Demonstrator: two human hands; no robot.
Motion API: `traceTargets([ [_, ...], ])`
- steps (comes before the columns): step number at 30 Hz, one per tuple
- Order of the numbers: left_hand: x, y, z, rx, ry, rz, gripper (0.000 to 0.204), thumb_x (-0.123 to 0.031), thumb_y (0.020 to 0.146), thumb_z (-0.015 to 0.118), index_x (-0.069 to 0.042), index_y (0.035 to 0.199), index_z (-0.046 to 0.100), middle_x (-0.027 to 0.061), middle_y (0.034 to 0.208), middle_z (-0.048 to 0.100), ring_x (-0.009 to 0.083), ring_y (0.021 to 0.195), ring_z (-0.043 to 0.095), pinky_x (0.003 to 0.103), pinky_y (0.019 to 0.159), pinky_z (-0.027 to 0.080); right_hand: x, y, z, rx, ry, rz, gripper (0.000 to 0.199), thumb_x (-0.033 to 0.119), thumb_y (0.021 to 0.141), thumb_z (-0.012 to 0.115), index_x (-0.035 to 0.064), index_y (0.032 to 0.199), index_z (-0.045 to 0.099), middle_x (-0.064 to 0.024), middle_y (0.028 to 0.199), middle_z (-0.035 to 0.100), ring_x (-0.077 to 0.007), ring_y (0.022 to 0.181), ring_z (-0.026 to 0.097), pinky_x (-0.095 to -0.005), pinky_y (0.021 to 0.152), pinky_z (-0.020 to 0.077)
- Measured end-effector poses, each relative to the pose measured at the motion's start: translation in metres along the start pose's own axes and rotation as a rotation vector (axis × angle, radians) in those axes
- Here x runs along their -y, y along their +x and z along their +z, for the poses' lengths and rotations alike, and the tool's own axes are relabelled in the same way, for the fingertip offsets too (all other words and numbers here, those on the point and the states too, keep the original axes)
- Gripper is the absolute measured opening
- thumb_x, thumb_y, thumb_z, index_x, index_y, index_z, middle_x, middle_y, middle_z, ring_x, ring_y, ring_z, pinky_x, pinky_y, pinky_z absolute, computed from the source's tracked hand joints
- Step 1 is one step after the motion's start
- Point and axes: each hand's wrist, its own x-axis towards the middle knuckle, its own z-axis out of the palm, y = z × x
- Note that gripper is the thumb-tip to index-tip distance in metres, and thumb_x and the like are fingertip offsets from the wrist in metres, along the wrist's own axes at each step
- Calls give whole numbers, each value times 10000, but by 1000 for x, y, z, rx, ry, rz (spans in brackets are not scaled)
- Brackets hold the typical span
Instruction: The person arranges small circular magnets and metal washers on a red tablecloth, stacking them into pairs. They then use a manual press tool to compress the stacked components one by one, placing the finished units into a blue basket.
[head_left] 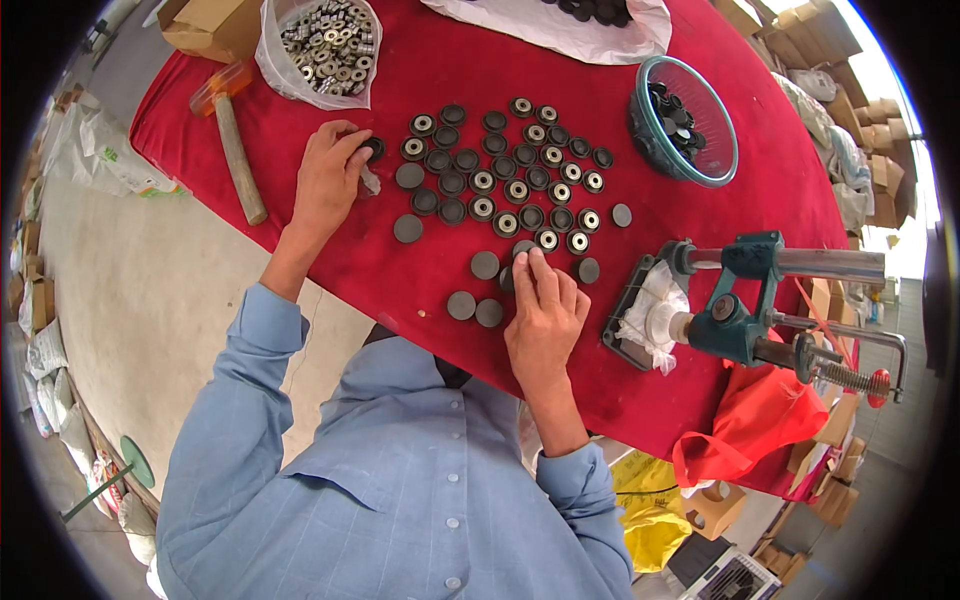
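Near the counter's (380, 285) front edge, the left hand (328, 178) pinched a cap (375, 148) and the right hand (546, 325), fingers bent, touched another cap (523, 246), other caps (452, 183) spread presumably for easy reach.

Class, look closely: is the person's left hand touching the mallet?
Apart. The head view shows a strip of bare red cloth between the left hand and the wooden handle of the mallet.
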Motion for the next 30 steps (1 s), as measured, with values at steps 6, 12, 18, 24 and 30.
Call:
traceTargets([
  [6,-9,-2,-2,-3,-13,27,303,-98,955,732,-47,1253,743,133,1242,659,349,1177,621,454,1000,514,-28,25,-6,-62,186,107,382,42,879,716,95,1256,747,-80,1201,696,-270,1074,647,-437,893,477],
  [12,-21,-3,-14,126,-474,-338,330,-41,901,794,-47,1229,759,96,966,701,225,857,703,352,767,560,-59,64,3,1,30,147,361,171,901,801,79,1246,752,-87,1116,656,-295,1035,632,-461,874,485],
  [18,-83,-19,-12,-27,-307,127,244,-58,854,851,-82,1093,811,63,874,700,197,733,673,327,670,542,-63,73,10,25,72,198,338,171,855,847,78,1167,759,-80,1118,663,-299,1054,625,-466,906,484],
  [24,-117,-27,21,51,-375,181,260,-11,847,847,-76,1096,810,75,961,735,217,816,720,329,681,567,-64,71,-1,26,582,465,261,38,871,803,33,1123,735,-111,998,707,-268,826,698,-402,758,556],
  [30,-119,-21,47,50,-200,331,221,-1,850,822,-72,1055,782,77,1050,735,264,941,717,378,738,593,-58,58,-26,-126,506,365,215,3,892,779,27,1103,749,-121,990,704,-231,760,702,-358,693,566],
])
